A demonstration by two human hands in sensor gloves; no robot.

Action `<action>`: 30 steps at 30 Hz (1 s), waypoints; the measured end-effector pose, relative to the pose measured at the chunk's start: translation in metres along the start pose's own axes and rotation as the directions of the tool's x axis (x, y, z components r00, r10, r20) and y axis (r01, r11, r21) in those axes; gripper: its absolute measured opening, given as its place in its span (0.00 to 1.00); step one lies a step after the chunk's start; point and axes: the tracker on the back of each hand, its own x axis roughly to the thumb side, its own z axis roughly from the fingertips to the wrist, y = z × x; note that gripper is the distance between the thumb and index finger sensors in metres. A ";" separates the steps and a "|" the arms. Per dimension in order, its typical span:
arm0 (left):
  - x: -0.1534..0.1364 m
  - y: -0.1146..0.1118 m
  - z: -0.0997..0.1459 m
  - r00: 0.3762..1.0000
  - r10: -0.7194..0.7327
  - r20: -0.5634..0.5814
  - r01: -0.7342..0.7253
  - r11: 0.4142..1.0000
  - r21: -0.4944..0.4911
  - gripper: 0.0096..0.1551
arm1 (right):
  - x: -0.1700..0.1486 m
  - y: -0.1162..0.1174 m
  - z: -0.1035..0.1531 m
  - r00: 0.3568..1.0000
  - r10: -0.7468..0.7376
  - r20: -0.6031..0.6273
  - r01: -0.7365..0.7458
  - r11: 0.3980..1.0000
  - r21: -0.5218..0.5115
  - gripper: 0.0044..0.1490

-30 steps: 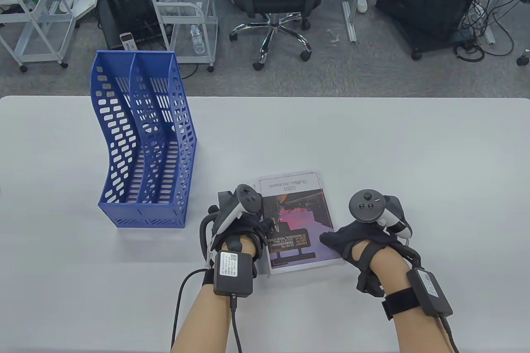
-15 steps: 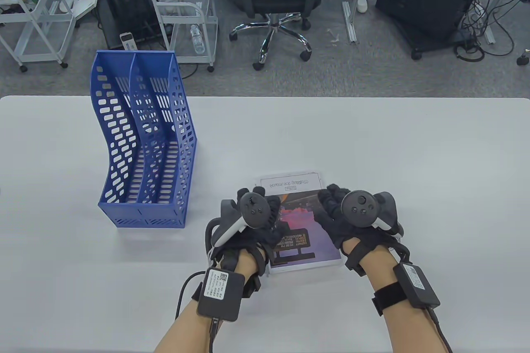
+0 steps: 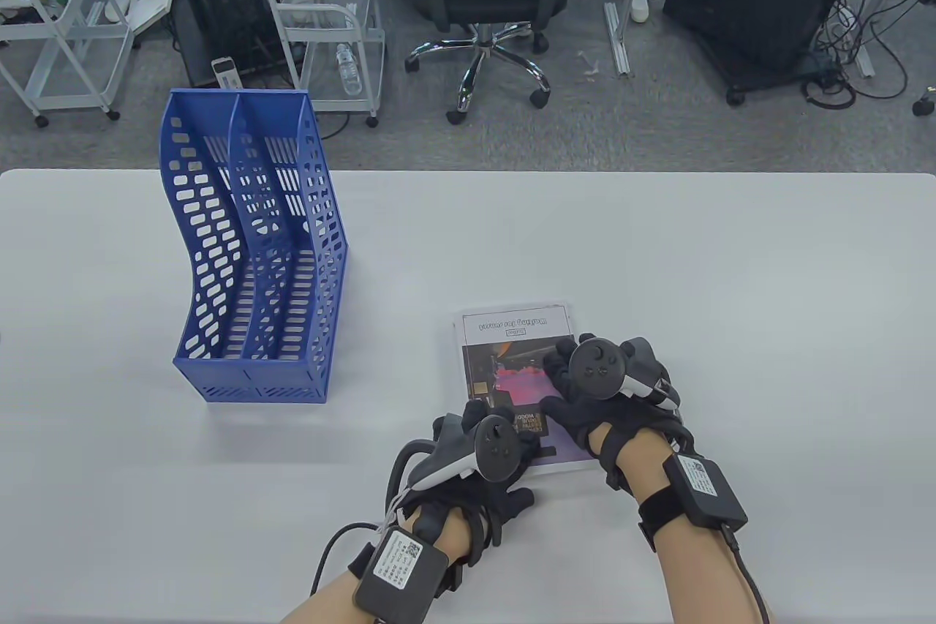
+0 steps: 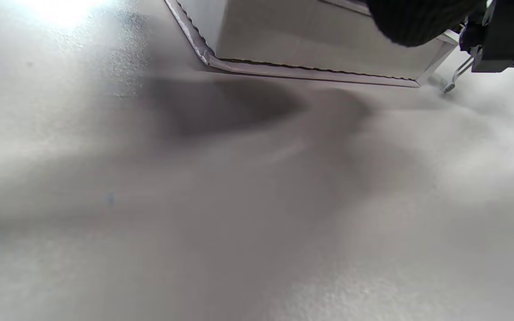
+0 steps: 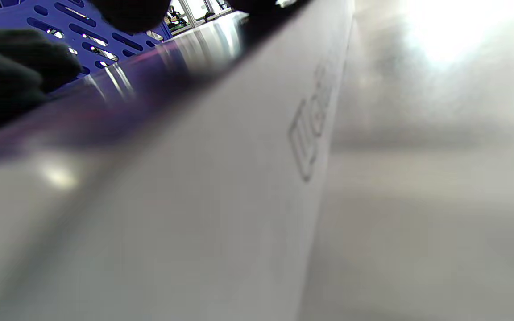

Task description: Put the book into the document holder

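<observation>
left hand (image 3: 479, 463) back, off glossy flat book (image 3: 512, 350)

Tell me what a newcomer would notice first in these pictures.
Probably the blue document holder, which stands upright and empty on the left of the white table. Next, the book with its dark and pink cover, lying flat near the front edge: the right hand rests on it, the left hand at its near corner.
</observation>
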 end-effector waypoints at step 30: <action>-0.057 0.059 -0.025 0.919 0.085 -0.385 -0.033 0.990 0.139 0.38 | 0.053 -0.008 0.034 0.997 0.073 0.017 -0.075 0.985 0.157 0.44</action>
